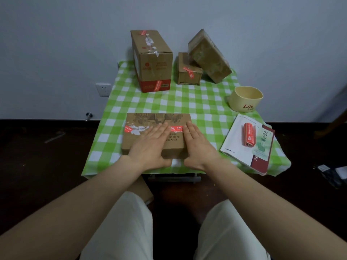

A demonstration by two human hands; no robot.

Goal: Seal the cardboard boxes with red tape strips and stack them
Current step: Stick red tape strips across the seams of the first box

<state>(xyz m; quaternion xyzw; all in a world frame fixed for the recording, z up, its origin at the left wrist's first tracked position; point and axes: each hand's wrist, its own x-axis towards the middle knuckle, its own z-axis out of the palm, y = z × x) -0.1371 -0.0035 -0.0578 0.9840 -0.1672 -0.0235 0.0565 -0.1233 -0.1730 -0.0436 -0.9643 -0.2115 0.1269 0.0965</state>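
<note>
Pressing flat with fingers spread, the left hand point(150, 142) and right hand point(197, 145) rest palm-down, grasping nothing, on a low brown cardboard box point(142, 139) at the near edge of the green-checked table point(197, 102). A red tape strip point(176, 128) runs across its lid under the fingertips. A tall brown carton point(152, 61) stands at the far edge.

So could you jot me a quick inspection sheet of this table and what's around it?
Surface: green checked tablecloth covering a small table.
Job's things: flat box with red tape across its top; tall box, small box and wrapped box leaning on it; tape roll.
Clutter: beige cup, booklet.
Hands: left hand and right hand flat on the flat box.
Cables: nothing seen.
Surroundings: wall socket, dark floor.
</note>
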